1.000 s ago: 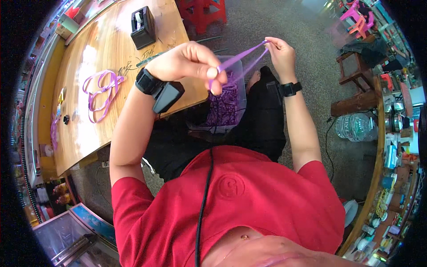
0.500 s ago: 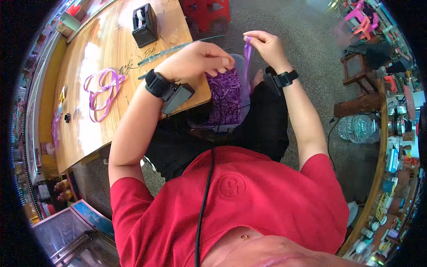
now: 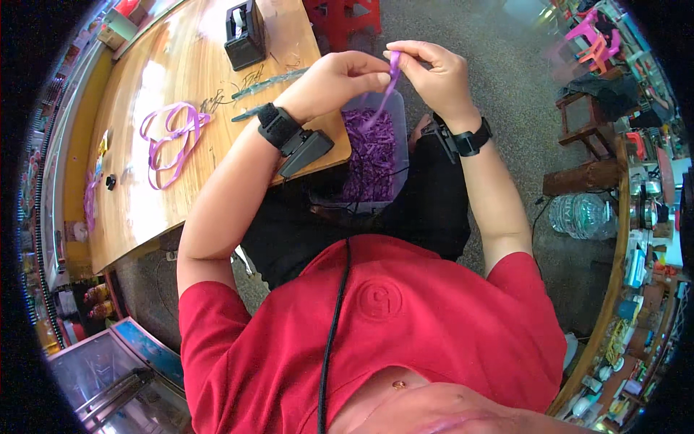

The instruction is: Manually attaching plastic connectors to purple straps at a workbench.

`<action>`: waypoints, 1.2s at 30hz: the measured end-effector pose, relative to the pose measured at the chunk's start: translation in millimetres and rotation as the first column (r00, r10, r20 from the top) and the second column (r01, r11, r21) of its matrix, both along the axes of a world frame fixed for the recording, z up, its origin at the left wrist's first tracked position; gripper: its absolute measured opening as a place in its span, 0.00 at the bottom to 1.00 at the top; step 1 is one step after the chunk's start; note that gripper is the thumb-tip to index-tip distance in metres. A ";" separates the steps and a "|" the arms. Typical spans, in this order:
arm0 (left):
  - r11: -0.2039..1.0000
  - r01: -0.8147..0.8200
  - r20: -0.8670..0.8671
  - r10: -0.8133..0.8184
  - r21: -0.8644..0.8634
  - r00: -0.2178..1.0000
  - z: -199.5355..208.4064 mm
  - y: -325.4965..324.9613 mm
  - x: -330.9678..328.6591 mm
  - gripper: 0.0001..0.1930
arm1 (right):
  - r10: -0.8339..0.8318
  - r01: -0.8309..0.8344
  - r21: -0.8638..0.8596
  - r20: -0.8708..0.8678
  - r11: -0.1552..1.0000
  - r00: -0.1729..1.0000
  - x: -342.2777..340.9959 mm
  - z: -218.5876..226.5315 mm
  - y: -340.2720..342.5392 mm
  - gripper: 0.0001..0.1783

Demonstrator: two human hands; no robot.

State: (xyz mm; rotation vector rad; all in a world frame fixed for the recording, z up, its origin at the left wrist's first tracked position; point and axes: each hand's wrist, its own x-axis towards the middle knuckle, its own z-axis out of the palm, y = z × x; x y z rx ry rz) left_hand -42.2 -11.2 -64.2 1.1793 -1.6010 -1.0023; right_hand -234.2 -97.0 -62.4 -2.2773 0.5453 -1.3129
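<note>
Over the table's right corner, both hands meet at a narrow purple ribbon (image 3: pixel 394 69). My right hand (image 3: pixel 439 76) pinches its top between thumb and fingertips. From the left, the closed thumb and fingers of my left hand (image 3: pixel 345 83) grip the same ribbon slightly lower down. Its loose tail slants down toward a clear plastic bin (image 3: pixel 402 119), which stands between my legs. Many folded purple ribbon pieces (image 3: pixel 372 159) fill that bin. Each wrist wears a black strap with a small device.
On the wooden table (image 3: pixel 119 184) lie a long loose lilac ribbon (image 3: pixel 154 155), green strips (image 3: pixel 269 84), thin dark wires and a black tape dispenser (image 3: pixel 244 40). Beyond is a red stool (image 3: pixel 347 22). A wooden stool (image 3: pixel 584 119) and large clear bottle (image 3: pixel 580 215) stand right, beside crowded shelves.
My left hand has moved right and up, onto the ribbon. My right hand has shifted slightly left and still pinches it. The ribbon's tail now slants left instead of hanging straight.
</note>
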 end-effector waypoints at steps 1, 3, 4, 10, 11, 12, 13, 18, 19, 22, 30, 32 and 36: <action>1.000 0.002 0.000 -0.002 -0.004 1.000 -0.7 -0.5 1.0 0.17 | -0.002 0.002 -0.004 0.000 1.000 1.000 -0.2 0.4 0.9 0.09; 0.994 0.089 0.133 -0.096 0.057 0.986 0.4 -0.5 2.7 0.17 | -0.029 0.028 0.009 0.044 1.000 0.999 -1.2 -1.8 1.8 0.08; 0.994 0.093 0.133 -0.099 0.053 0.986 0.1 -0.2 1.6 0.17 | -0.032 0.032 0.005 0.043 0.999 0.999 -2.6 -1.9 3.4 0.08; 0.948 0.267 -0.102 -0.253 0.172 0.962 6.8 6.8 -8.9 0.17 | -0.096 0.065 0.265 0.107 0.962 0.990 -10.7 3.8 15.8 0.08; 0.948 0.271 -0.103 -0.256 0.170 0.961 5.0 7.4 -11.0 0.17 | -0.104 0.072 0.263 0.108 0.962 0.989 -10.4 2.8 18.2 0.08; 0.963 0.233 -0.131 -0.216 0.135 0.968 3.3 7.9 -13.2 0.17 | -0.111 0.079 0.261 0.109 0.962 0.988 -9.9 2.5 20.7 0.09; 0.976 0.193 -0.160 -0.176 0.103 0.971 2.2 8.8 -14.2 0.18 | -0.113 0.082 0.261 0.108 0.962 0.988 -9.1 2.7 23.4 0.09; 0.996 -0.035 -0.004 0.035 0.084 0.999 7.6 6.8 -9.4 0.19 | -0.094 0.064 0.236 0.117 0.970 0.989 -5.5 1.7 30.8 0.09; 1.000 -0.011 -0.048 0.012 0.023 0.999 7.5 8.8 -9.0 0.18 | -0.093 0.062 0.244 0.117 0.968 0.989 -4.5 3.5 32.2 0.09; 0.998 0.045 -0.053 -0.042 0.041 0.998 5.9 7.9 -3.9 0.14 | -0.092 0.068 0.199 0.115 0.978 0.989 -0.3 1.3 31.1 0.09; 0.971 0.216 -0.137 -0.229 -0.105 0.964 26.0 12.9 5.2 0.14 | -0.176 0.144 0.358 0.059 0.922 0.983 -7.2 -81.6 -1.4 0.14; 0.731 0.441 -0.149 -0.586 -0.521 0.796 21.8 -0.3 13.5 0.12 | -0.178 0.161 0.407 0.005 0.899 0.984 -7.3 -110.6 4.3 0.14; 0.953 0.246 -0.544 -0.302 -0.175 0.783 43.0 17.5 6.1 0.11 | -0.091 0.159 0.641 -0.137 0.751 0.986 -39.8 -179.1 -3.4 0.14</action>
